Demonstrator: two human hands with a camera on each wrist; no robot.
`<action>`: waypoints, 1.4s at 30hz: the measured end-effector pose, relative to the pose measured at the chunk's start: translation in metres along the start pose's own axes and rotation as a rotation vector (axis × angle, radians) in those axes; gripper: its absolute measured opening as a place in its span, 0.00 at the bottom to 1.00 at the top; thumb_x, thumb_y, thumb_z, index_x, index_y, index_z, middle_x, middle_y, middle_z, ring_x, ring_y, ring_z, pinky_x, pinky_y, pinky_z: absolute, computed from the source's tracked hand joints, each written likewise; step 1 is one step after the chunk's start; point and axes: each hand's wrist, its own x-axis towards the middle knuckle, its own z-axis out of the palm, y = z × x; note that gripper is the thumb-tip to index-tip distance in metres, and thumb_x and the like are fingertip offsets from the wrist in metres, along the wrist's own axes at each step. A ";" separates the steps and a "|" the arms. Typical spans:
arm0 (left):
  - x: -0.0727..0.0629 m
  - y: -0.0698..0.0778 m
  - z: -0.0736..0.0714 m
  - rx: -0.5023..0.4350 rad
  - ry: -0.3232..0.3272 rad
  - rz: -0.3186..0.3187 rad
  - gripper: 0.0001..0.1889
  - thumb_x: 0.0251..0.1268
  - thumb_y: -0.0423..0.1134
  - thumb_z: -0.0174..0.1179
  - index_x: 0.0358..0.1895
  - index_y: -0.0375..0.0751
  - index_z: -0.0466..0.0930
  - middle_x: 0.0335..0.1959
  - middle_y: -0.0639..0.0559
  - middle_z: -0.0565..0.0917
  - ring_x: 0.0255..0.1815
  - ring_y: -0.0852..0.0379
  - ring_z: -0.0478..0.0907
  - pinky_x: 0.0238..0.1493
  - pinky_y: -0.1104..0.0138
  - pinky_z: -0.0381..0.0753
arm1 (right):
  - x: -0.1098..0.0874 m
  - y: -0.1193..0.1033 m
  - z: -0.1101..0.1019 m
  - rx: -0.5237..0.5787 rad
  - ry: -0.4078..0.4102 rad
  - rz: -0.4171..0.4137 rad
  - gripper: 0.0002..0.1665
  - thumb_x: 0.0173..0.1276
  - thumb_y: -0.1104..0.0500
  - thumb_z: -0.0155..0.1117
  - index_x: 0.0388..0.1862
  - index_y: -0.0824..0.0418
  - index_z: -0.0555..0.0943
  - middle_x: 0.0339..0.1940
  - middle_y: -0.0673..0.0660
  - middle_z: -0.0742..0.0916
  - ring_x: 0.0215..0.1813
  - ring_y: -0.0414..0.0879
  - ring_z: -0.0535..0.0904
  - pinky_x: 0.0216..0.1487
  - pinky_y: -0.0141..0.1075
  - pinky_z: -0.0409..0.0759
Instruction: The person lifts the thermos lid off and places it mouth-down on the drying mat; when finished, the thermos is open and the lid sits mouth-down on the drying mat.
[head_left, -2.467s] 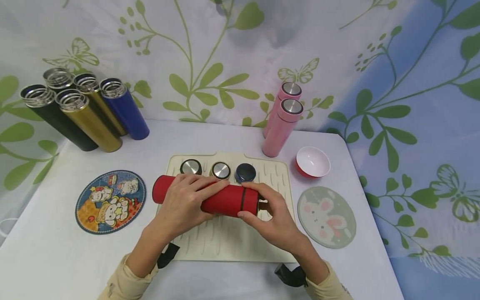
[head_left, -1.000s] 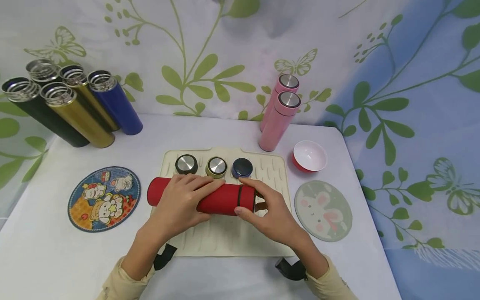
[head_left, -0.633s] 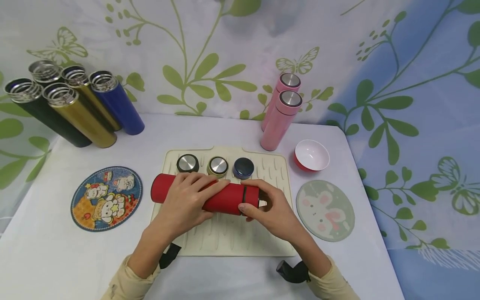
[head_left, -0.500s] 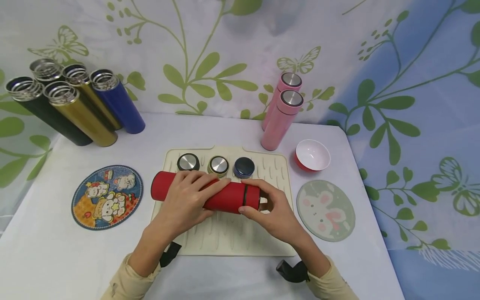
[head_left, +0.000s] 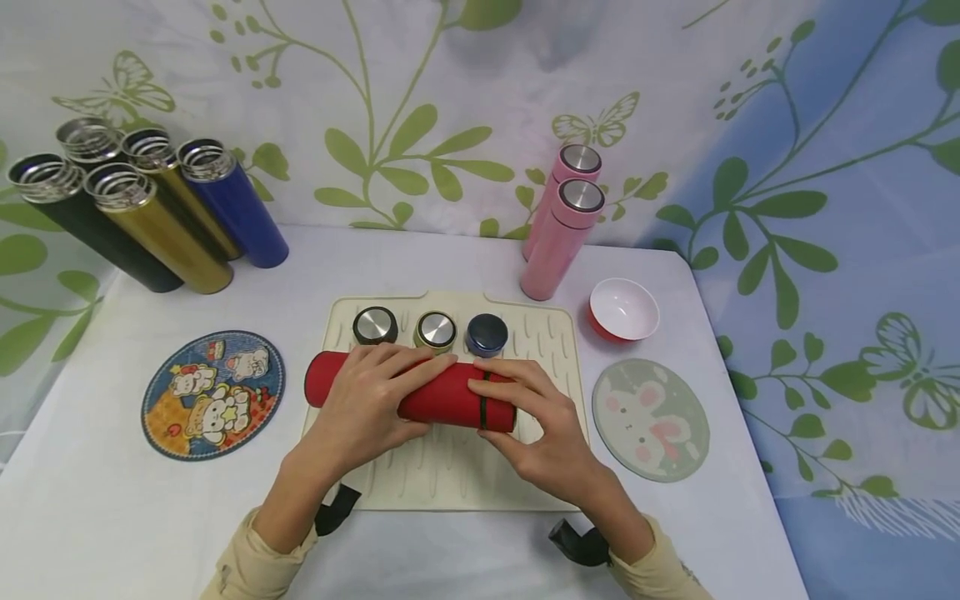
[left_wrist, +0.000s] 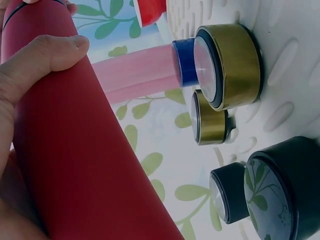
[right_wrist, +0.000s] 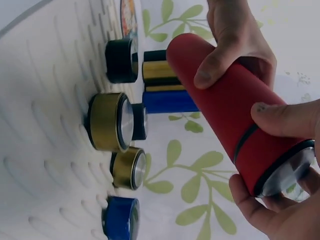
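A red thermos bottle point(head_left: 446, 398) lies sideways in the air above a cream draining mat point(head_left: 465, 483). My left hand point(head_left: 367, 404) grips its body from above. My right hand point(head_left: 547, 425) holds the other end, its fingers over the red lid point(right_wrist: 265, 156) and the dark seam beside it. The lid's silver top point(right_wrist: 292, 167) shows in the right wrist view. Beyond the bottle, a black lid point(head_left: 375, 325), a gold lid point(head_left: 436, 330) and a blue lid point(head_left: 487, 335) sit on the mat. A nearer gold lid point(left_wrist: 237, 65) and black lid point(left_wrist: 295, 180) are hidden in the head view.
Several lidless bottles, among them a blue bottle point(head_left: 243, 212), stand at the back left. Two pink bottles point(head_left: 555, 250) with lids stand back right, near a red-and-white bowl point(head_left: 624, 310). Round mats lie at both sides: a colourful mat point(head_left: 213, 396) left, a green rabbit mat point(head_left: 651, 421) right.
My right hand's fingers have shifted from the lid's end to lie across the lid and seam. My left hand keeps its hold on the bottle, which stays nearly in place.
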 end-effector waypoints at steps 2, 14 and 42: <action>-0.001 0.000 0.000 -0.012 0.001 -0.005 0.44 0.32 0.44 0.85 0.63 0.51 0.81 0.54 0.48 0.84 0.55 0.47 0.78 0.54 0.48 0.74 | -0.002 0.006 0.001 -0.020 -0.009 -0.001 0.38 0.47 0.74 0.79 0.61 0.64 0.80 0.64 0.64 0.79 0.64 0.57 0.73 0.60 0.40 0.78; -0.001 0.001 0.001 0.068 0.002 0.043 0.45 0.30 0.45 0.86 0.64 0.52 0.80 0.53 0.47 0.84 0.53 0.46 0.78 0.53 0.48 0.74 | -0.004 0.010 -0.003 0.305 -0.067 0.682 0.22 0.70 0.56 0.67 0.61 0.55 0.77 0.51 0.60 0.82 0.42 0.58 0.84 0.28 0.47 0.86; -0.001 0.002 -0.002 -0.054 -0.031 -0.012 0.43 0.34 0.43 0.84 0.64 0.51 0.80 0.54 0.48 0.85 0.54 0.46 0.79 0.54 0.48 0.74 | 0.012 -0.026 -0.009 0.101 -0.035 0.222 0.33 0.46 0.77 0.73 0.54 0.67 0.76 0.57 0.64 0.77 0.61 0.54 0.73 0.50 0.43 0.83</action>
